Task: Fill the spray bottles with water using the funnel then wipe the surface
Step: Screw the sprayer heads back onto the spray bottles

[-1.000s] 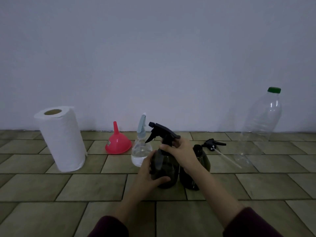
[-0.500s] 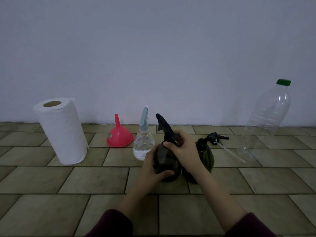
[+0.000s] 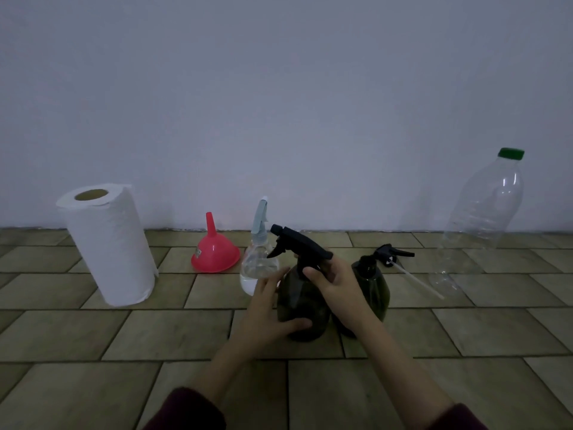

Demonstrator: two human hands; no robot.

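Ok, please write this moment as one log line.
left hand: holds dark spray bottle body | right hand: grips its neck under black trigger head | funnel: unused

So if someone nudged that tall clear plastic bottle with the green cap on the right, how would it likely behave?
The tall clear plastic bottle looks empty, so it is probably very light and would slide or topple easily. It is tall and narrow, so it seems apt to tip. Once down, its round body would likely roll across the tiled floor.
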